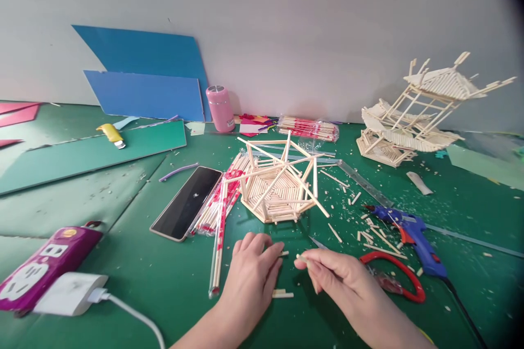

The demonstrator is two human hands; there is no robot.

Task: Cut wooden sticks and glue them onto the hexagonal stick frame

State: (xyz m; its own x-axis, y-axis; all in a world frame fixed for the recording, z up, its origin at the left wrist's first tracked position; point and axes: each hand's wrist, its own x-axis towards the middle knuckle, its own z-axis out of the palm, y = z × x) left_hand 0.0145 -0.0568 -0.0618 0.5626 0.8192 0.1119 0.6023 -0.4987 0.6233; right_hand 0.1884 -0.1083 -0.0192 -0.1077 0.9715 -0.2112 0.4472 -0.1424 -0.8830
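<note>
My left hand (251,270) is low over the green table, palm down. A short wooden stick (285,253) pokes out between its thumb and index finger. Two more short sticks (282,294) lie partly beneath that hand. Between the fingertips of my right hand (338,278) is a small piece of wooden stick (302,258). Just beyond both hands stands an eight-sided frame of wooden sticks (272,196), with a layered stick floor and crossing bars on top. A pair of red-handled scissors (411,283) lies partly hidden by my right hand.
A blue glue gun (413,234) and stick scraps lie right. A tiered stick model (421,114) stands behind. Left are a phone (188,202), packaged sticks (223,196), a yellow cutter (110,133) and a purple power strip (53,262). A pink bottle (221,109) stands by the wall.
</note>
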